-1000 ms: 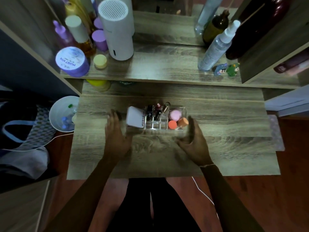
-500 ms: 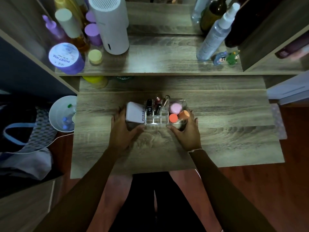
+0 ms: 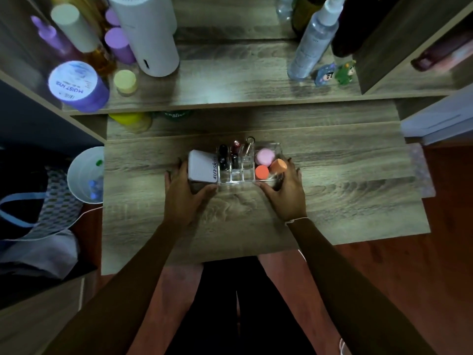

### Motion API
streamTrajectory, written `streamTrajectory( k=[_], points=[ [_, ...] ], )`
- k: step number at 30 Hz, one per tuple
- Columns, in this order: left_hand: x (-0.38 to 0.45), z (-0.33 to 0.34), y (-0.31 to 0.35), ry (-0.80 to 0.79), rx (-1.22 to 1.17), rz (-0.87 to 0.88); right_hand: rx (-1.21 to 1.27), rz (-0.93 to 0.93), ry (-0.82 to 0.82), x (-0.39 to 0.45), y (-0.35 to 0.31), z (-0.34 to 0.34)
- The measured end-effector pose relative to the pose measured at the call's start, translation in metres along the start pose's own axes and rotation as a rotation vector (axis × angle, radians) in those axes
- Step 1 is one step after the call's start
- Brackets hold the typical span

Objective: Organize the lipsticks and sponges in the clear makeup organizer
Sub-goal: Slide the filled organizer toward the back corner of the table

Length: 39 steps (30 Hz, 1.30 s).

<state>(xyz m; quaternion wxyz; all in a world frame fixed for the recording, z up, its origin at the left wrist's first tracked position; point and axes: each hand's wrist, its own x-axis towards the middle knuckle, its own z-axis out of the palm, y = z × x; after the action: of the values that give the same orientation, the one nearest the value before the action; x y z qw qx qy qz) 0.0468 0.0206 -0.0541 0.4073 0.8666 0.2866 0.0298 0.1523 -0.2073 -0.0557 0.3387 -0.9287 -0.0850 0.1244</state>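
Clear plastic makeup organizer (image 3: 238, 172) sits mid wood-grain surface (image 3: 345, 180), long axis running left-right, straight ahead of both hands. Left hand (image 3: 183, 196) clamps the left end by the white box (image 3: 202, 169), right hand (image 3: 286, 194) clamps the right end by the pink and orange sponges (image 3: 268, 163); fingers curled on the walls, nothing else held. Dark lipsticks (image 3: 229, 158) stand in the middle slots; both hands equally near, so any move is likely a two-handed slide or lift.

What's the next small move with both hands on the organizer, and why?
Probably slide the clear organizer back toward the shelf and let go. The left hand and right hand clasp its two ends, the lipsticks stand in their slots and three sponges sit in the right compartment, so sorting looks done.
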Motion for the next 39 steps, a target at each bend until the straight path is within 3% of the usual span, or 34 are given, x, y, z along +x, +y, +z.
streamTrajectory(
  k=[9,39],
  points=[
    [-0.001,0.016,0.016,-0.019,0.013,-0.055,0.023,-0.012,0.016,0.007,0.019,-0.014],
    [-0.011,0.091,0.084,0.035,0.056,0.024,-0.013,-0.06,-0.04,0.036,0.083,-0.09]
  ],
)
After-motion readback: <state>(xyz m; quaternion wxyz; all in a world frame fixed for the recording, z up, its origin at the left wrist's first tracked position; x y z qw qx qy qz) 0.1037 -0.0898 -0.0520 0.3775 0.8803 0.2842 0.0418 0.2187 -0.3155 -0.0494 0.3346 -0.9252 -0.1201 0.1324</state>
